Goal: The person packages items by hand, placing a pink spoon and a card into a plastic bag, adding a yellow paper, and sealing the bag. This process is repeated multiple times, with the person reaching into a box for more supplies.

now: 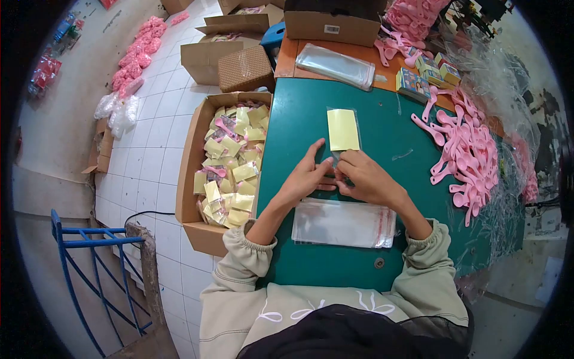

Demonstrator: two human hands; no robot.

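Observation:
A yellow card (342, 130) lies in a clear plastic sleeve on the green tabletop (293, 119), straight ahead of my hands. My right hand (366, 178) has its fingers pinched together at the near end of that sleeve. Beside it on the left, my left hand (306, 179) is open, index finger and thumb apart, with its other fingertips close to the right hand. What lies right under the fingers is hidden. Just below both hands rests a stack of clear plastic bags (341, 222).
A cardboard box (186, 179) full of bagged yellow cards and pink spoons stands left of the table. Pink spoons (463, 149) are heaped at the right beside crumpled plastic (502, 78). More clear bags (335, 64) and small card boxes (412, 84) lie at the far end.

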